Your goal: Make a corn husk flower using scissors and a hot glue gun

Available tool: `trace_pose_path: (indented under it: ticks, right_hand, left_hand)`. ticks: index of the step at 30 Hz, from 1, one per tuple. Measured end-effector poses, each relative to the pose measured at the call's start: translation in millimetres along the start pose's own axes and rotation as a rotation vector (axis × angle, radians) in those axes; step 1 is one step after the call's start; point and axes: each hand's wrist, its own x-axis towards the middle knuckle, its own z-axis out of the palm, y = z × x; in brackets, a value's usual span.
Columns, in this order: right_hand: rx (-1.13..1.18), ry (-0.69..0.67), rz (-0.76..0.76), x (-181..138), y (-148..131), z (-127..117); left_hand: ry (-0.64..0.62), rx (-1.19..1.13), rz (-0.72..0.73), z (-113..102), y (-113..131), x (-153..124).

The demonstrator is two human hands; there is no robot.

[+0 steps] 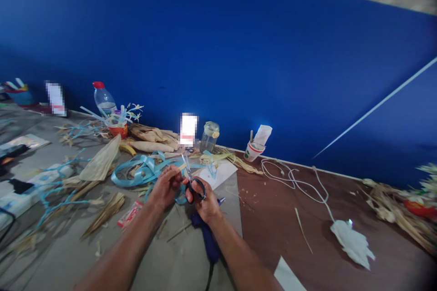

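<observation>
My right hand point(206, 202) grips a pair of scissors point(188, 173) by the black handles, blades pointing up and away from me. Close beside it, my left hand point(167, 186) pinches a small pale strip point(182, 168), apparently corn husk, at the blades. Whether the blades touch the strip I cannot tell. Loops of light blue ribbon point(139, 173) lie just beyond my left hand. Under my right wrist rests a dark blue corded tool point(209, 241), shaped like a glue gun. A white paper sheet point(221, 173) lies behind the scissors.
Dried husks point(150, 136), a red cup point(118, 129) of blue stems, a bottle point(104, 100) and a glass jar point(210, 137) line the blue partition point(239, 54). A white cup point(254, 150) and white cable point(307, 191) are rightward. A power strip point(34, 188) lies left.
</observation>
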Motion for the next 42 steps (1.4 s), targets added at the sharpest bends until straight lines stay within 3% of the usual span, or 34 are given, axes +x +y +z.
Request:
trace_pose_path:
  ticks: [14, 22, 28, 32, 37, 42]
  right_hand:
    - [0.064, 0.086, 0.016, 1, -4, 4]
    - [-0.057, 0.243, -0.148, 11, -5, -7]
    - [0.013, 0.408, -0.191, 16, -1, -7]
    - [-0.063, 0.469, -0.216, 17, -2, -11]
    - [-0.14, 0.474, -0.217, 19, 1, -16]
    - [-0.429, 0.46, -0.176, 21, 9, -22]
  left_hand:
    - [0.04, -0.011, 0.036, -2, 3, 2]
    - [0.119, 0.038, 0.086, 4, 0, 2]
    - [0.037, 0.26, 0.143, 11, -10, -2]
    - [-0.018, 0.304, 0.116, 13, -13, -5]
    - [0.032, 0.142, 0.05, 13, -9, -6]
    - [0.075, 0.118, 0.072, 13, -6, -3]
